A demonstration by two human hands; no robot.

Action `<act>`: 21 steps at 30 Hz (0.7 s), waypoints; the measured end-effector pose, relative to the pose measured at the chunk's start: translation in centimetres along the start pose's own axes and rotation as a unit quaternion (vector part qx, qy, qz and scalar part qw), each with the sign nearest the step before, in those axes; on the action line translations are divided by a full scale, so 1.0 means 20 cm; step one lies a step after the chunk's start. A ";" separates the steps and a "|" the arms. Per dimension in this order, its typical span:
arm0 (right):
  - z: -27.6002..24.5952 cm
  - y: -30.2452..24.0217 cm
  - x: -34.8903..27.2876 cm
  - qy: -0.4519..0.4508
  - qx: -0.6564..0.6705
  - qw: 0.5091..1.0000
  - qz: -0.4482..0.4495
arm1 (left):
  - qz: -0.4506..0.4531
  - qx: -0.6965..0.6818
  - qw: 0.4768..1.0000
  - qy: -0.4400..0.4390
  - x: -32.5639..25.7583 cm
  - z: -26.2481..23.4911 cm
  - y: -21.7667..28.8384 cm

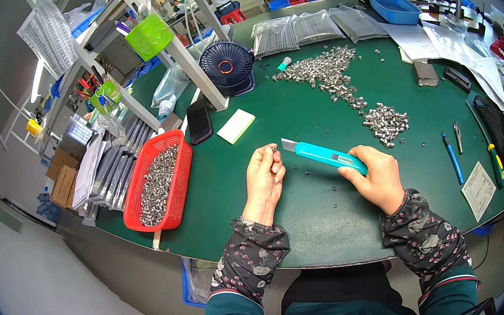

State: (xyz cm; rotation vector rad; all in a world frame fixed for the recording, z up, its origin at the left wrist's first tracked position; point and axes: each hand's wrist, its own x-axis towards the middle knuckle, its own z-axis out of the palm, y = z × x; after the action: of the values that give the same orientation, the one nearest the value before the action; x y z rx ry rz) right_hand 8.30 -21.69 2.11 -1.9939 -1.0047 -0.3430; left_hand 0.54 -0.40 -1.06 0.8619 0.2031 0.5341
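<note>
In my right hand (375, 175) is a teal utility knife (326, 154), its blade out and pointing left toward my other hand. My left hand (263, 178) is closed in a pinch, and a small metal piece (274, 147) shows at the fingertips, mostly hidden by them. The blade tip lies just right of that piece, a little apart from it. Beyond my hands, a heap of small silvery metal rings (323, 73) spreads over the green table (311, 232), with a smaller pile (385, 122) nearer to me. Several tiny dark bits lie below the knife.
At the left stands a red basket (186, 159) full of small metal parts. A phone (200, 121), a sticky-note pad (236, 126) and a blue fan (227, 66) are beyond it. Right: a blue pen (453, 158), paper slip (479, 190) and yellow-black-handled tool (496, 165). Shelf posts rise far left.
</note>
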 end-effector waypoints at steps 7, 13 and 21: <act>0.00 0.02 0.01 -0.082 0.050 0.993 0.064 | 0.007 0.022 1.000 0.005 0.00 0.03 0.00; -0.01 0.01 0.01 -0.057 0.003 0.998 0.034 | -0.007 0.071 0.997 -0.016 0.00 0.00 0.01; -0.01 0.02 0.01 0.055 0.008 0.998 -0.022 | -0.051 -0.011 0.999 0.011 0.00 0.00 0.02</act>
State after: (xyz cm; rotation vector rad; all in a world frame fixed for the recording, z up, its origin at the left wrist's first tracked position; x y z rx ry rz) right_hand 8.66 -21.82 2.09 -1.9190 -0.9797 -0.4638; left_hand 0.37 -0.21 -0.77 0.8201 0.2605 0.4499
